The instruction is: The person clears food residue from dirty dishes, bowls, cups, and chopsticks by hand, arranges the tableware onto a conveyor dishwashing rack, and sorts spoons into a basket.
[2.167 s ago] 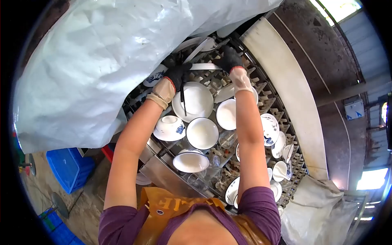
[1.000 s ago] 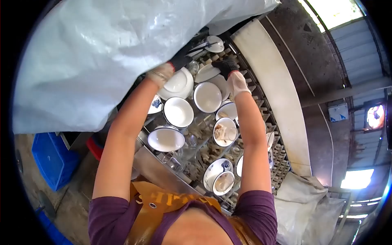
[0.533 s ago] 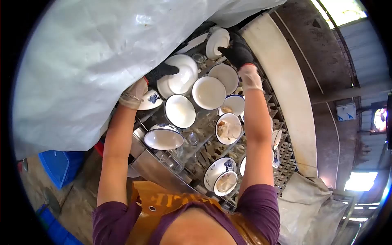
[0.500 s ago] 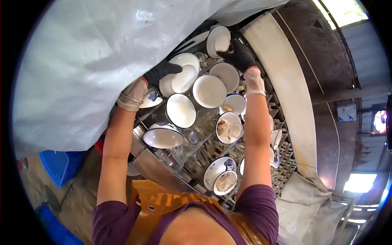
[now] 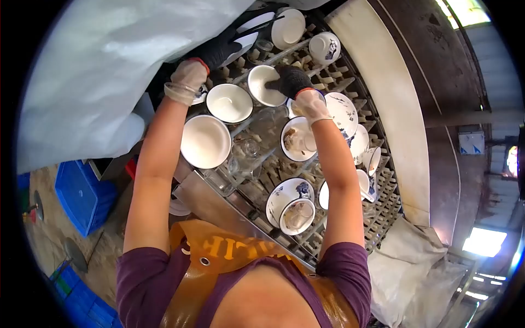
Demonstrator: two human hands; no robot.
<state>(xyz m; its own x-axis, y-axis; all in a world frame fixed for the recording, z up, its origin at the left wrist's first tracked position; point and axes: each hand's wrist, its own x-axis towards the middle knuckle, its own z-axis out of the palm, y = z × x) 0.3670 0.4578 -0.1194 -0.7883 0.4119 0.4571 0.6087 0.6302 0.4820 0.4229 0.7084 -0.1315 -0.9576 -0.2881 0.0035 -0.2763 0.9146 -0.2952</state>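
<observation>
Dishwashing workshop: bowls, pegged belt

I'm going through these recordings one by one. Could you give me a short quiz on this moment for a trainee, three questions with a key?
1. Multiple choice: what does the right hand hold?
a) a clear glass
b) a white bowl
c) the apron
2. True or false: the left hand is nearer to the pale sheet than the right hand is.
3. Fill in the colour: the person's sleeves are ___.

Key: 1. b; 2. true; 3. purple.
</observation>
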